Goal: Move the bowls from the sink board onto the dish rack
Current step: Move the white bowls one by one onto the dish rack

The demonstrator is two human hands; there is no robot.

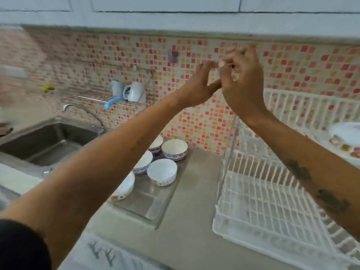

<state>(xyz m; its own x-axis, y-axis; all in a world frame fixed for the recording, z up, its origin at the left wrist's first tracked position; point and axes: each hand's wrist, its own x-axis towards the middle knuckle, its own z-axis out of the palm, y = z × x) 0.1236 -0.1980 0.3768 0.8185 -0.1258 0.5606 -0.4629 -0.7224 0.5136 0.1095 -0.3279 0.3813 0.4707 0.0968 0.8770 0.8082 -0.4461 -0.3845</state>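
Observation:
Several white bowls with patterned outsides stand on the steel sink board (pixel 148 203): one at the back right (pixel 174 148), one in the middle (pixel 162 171), others partly hidden behind my left forearm. The white dish rack (pixel 259 209) sits to the right, its lower grid bare. My left hand (pixel 200 84) and my right hand (pixel 241 78) are raised together in front of the tiled wall, high above the bowls. Their fingers touch each other. Neither hand holds a bowl.
A steel sink (pixel 44 143) with a curved tap (pixel 83 110) lies at the left. Mugs (pixel 134 91) hang on a wall rail. A patterned plate (pixel 346 139) rests on the rack's upper right. Grey counter runs between the sink board and the rack.

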